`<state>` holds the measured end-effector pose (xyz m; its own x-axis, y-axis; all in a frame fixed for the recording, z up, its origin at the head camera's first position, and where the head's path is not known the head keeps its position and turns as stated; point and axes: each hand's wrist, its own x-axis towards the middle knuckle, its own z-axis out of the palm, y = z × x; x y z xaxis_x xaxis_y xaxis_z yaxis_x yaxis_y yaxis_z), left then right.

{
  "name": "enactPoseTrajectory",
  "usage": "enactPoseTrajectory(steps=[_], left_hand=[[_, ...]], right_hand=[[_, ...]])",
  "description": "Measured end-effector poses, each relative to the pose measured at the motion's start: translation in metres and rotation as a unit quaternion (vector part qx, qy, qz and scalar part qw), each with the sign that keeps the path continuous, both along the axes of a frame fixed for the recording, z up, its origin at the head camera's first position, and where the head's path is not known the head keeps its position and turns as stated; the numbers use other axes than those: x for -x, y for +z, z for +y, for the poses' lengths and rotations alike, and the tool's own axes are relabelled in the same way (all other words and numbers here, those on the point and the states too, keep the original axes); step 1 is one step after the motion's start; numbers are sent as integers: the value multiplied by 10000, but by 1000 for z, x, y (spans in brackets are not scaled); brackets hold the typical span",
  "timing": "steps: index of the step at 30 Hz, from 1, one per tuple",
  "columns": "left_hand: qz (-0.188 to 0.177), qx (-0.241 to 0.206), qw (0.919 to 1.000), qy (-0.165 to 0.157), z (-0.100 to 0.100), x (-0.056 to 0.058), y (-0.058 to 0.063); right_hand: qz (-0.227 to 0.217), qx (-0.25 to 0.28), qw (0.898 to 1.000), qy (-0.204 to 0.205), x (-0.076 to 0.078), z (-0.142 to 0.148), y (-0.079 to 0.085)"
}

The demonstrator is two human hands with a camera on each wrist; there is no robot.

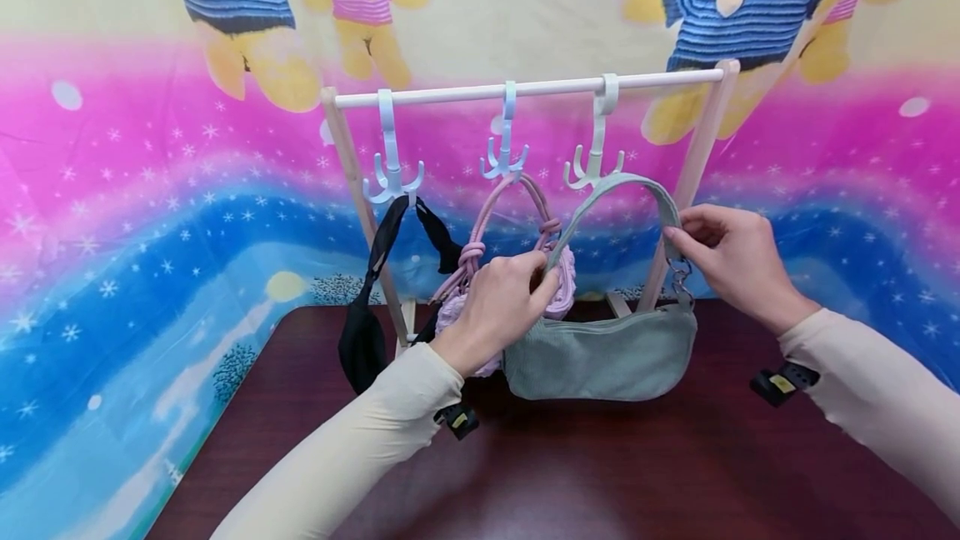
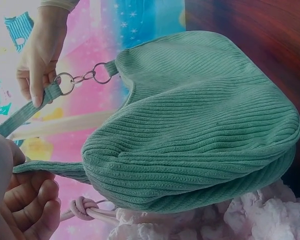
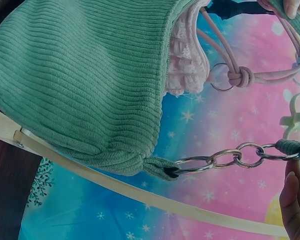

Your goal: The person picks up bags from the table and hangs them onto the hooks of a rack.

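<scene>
A green corduroy shoulder bag (image 1: pixel 600 361) hangs from its strap between both hands, above the table. My left hand (image 1: pixel 504 302) pinches the strap's left side; in the left wrist view that strap end runs between thumb and curled fingers. On the right side, my right hand (image 1: pixel 738 257) pinches the strap just above its metal chain links (image 3: pixel 225 159). The strap's arch (image 1: pixel 630 179) stands just below and in front of a pale green hook (image 1: pixel 596 152); whether they touch I cannot tell. Behind the green bag is a ruffled pink bag (image 1: pixel 562 277), partly hidden.
A wooden rack with a white rail (image 1: pixel 465 93) stands on the dark red table (image 1: pixel 480 473). The pink bag hangs from a middle blue hook (image 1: pixel 506 152), and a black bag (image 1: pixel 363 348) from the left blue hook (image 1: pixel 390 165). A patterned cloth backdrop (image 1: pixel 150 215) lies behind.
</scene>
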<state>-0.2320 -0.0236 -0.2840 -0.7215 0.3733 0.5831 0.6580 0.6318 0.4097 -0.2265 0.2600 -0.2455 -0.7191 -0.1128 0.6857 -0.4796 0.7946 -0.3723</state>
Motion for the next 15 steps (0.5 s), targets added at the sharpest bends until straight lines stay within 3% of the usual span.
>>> enactPoseTrajectory(steps=[15], left_hand=[[42,-105,9999,-9,0,4,2]], right_hand=[[44,13,10000,71,5,-2,4]])
